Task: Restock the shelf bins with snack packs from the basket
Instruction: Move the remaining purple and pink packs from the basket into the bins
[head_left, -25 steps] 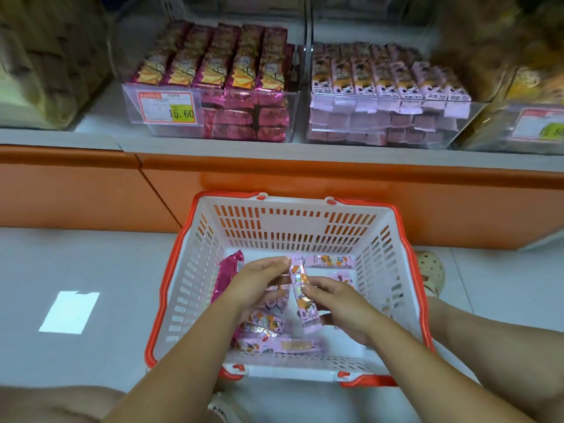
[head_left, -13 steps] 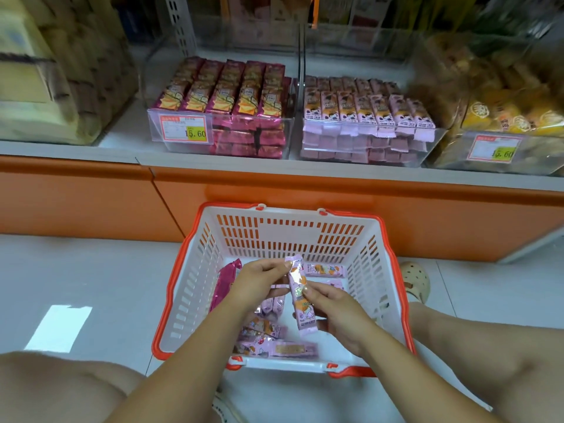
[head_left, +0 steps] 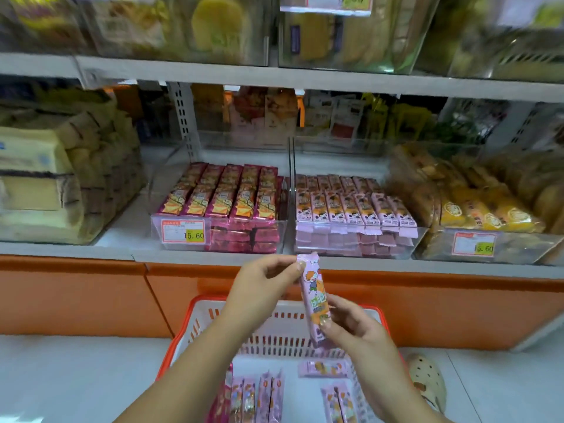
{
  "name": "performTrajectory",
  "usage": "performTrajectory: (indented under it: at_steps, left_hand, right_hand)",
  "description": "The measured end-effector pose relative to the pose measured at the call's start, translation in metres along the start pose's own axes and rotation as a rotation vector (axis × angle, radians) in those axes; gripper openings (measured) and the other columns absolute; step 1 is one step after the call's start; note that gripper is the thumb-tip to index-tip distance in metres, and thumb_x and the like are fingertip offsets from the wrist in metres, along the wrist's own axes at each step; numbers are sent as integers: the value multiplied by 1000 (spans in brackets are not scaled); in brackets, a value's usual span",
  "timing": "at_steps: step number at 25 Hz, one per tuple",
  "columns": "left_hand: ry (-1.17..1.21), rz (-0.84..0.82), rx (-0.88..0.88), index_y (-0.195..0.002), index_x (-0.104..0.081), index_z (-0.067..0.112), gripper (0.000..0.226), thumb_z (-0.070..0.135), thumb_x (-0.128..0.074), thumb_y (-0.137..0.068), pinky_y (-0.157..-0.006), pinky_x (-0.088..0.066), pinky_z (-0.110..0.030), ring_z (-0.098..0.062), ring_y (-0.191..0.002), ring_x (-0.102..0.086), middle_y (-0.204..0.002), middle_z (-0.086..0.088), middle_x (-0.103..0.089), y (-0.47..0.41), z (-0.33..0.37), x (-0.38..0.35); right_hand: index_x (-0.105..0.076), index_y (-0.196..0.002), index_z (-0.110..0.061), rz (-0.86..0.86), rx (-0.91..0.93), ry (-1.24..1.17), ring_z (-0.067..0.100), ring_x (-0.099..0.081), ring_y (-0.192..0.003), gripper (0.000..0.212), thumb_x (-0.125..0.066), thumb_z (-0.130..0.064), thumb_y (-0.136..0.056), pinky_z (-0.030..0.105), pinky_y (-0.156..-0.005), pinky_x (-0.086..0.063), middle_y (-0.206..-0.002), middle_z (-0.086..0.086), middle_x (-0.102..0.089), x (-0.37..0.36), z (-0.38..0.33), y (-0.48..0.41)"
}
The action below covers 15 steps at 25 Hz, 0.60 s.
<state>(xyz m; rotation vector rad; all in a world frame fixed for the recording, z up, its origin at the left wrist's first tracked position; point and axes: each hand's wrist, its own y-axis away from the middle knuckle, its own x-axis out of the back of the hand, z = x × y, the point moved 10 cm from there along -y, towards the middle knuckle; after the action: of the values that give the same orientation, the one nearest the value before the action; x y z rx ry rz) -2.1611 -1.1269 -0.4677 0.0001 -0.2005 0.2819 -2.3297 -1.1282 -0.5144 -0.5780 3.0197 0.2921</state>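
A lilac snack pack (head_left: 314,296) is held nearly upright, long axis vertical, top pinched by the left hand (head_left: 265,288), bottom gripped by the right hand (head_left: 355,334).

open-topped bins (head_left: 354,236) (packed full), shelf (head_left: 305,83) overhead

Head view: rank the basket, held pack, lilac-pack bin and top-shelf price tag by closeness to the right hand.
1. pack: held in the right hand.
2. basket: just beneath it.
3. bin: ahead on the lower shelf.
4. price tag: up on the top shelf.
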Motion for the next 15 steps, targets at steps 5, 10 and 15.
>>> performTrajectory:
  at_steps: [5,10,15]
  left_hand:
    - [-455,204,-378,-121,-63,34,31,35,-61,-91,-96,-47,-22,7,-107,-55,-117,22,-62,-54,96,34]
    - [-933,228,-508,-135,-52,31,48,50,-53,-91,-108,-34,-38,-10,-131,-43,-139,11,-52,-92,95,25]
    - [-950,168,-445,-147,-29,36,74,71,-24,-82,-109,-24,-33,-5,-141,-24,-153,18,-29,-120,79,24]
  right_hand:
    - [-63,-114,-32,249,312,136,5,-69,-89,30,-66,-16,-88,20,-73,-53,-96,-9,-73,30,-127,-66]
    - [-63,-120,-20,385,323,345,5,-64,-79,36,-70,-27,-86,26,-71,-53,-98,-5,-69,38,-170,-162]
    - [-64,-121,-19,316,186,622,22,-60,-111,41,-70,-35,-84,30,-87,-48,-129,3,-61,10,-169,-255]
